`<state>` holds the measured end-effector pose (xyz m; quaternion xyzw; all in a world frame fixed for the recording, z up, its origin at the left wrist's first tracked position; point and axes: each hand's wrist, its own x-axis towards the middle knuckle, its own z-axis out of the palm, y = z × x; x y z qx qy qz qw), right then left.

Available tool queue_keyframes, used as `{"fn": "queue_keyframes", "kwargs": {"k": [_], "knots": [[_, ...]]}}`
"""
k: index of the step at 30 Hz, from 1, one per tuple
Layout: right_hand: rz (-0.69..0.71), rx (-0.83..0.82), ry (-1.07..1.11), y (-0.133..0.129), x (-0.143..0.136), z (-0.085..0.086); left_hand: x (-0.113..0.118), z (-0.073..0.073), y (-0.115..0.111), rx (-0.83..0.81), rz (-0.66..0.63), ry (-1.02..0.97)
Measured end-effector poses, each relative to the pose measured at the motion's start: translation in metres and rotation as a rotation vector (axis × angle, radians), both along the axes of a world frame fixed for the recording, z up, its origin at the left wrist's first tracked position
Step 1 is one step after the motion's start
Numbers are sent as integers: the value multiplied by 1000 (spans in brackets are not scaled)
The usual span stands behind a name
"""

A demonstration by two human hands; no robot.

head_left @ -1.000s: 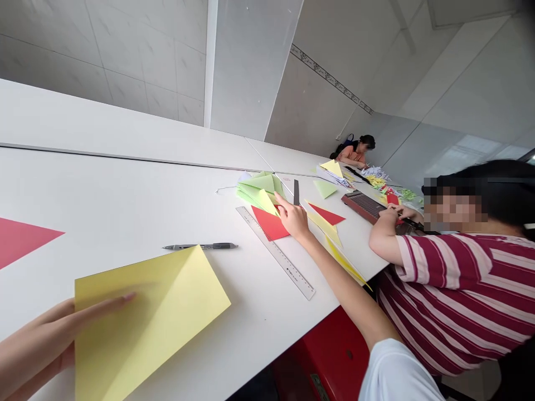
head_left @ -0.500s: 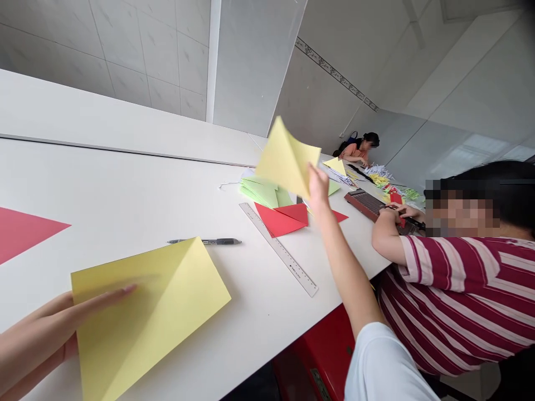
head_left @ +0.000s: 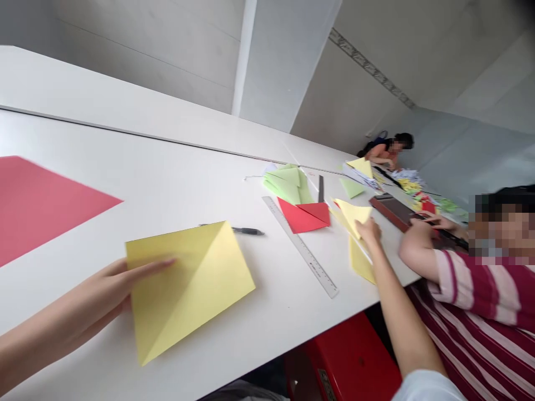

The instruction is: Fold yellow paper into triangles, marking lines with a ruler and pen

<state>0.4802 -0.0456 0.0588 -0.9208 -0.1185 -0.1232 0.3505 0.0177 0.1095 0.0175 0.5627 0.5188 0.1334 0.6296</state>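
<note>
My left hand grips the left edge of a creased sheet of yellow paper, thumb on top and the other fingers beneath it. Over at the right, my right hand pinches a folded piece of yellow paper low above the table. Another yellow sheet lies under that hand. Beside it rests a folded red paper across a clear ruler. A pen is partly covered by the left-hand sheet.
A large red sheet lies on the white table at left. Green papers sit farther back. At right a co-worker in a striped shirt works at a paper trimmer. A red stool stands below the table edge.
My right hand has come down from the air toward the table at right with its yellow paper. My left hand still holds its sheet. The view has shifted.
</note>
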Motion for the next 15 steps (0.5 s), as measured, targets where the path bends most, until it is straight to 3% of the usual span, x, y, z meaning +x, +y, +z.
{"fn": "queue_keyframes", "kwargs": {"k": [2,4,6,9,12,15], "knots": [[78,-5,39,-1,-13,-1,1,7,-5,-87,-12,-124],[239,22,67,1,-36,-1,2,12,-9,-95,-35,-189],[504,53,170,7,-75,-6,2,14,-12,-93,-48,-212],[1036,25,513,17,-151,-22,3,14,-15,-93,-90,-229],[1398,19,873,31,-209,-39,2,12,-15,-82,-132,-246],[1522,92,1071,43,-226,-47,-2,12,-12,-41,-166,-276]]}}
